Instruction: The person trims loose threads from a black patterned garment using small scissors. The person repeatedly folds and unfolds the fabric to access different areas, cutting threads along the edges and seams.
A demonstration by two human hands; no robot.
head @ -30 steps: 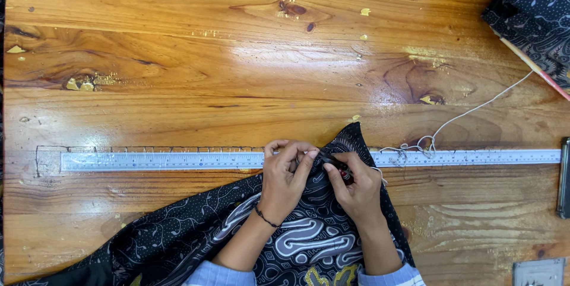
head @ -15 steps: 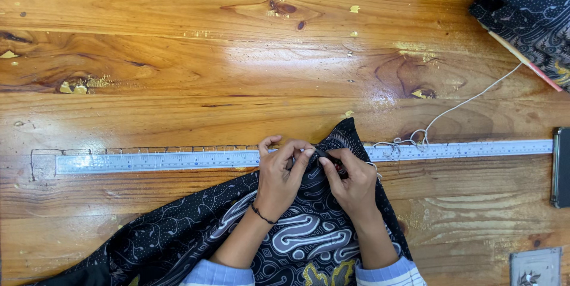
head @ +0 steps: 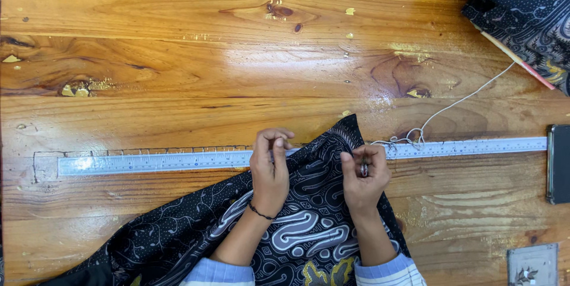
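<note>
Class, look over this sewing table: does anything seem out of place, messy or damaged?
A loose white string lies tangled over the metal ruler, trailing toward the folded cloth at the corner. The wooden table shows small chipped, pale flecks. Otherwise both hands work the dark patterned fabric tidily.

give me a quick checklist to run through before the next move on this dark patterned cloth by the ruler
1. Left hand gripping the dark patterned cloth: ok, fingers pinch its upper edge.
2. Right hand holding a small metal tool: ok, though what kind cannot tell.
3. Cloth lying flat: not ok, its corner is lifted over the metal ruler.
4. Ruler straight on the wooden table: ok.
5. White string clear of the hands: ok, it lies to the right.
6. Phone clear of the work: ok, at the right edge.
</note>
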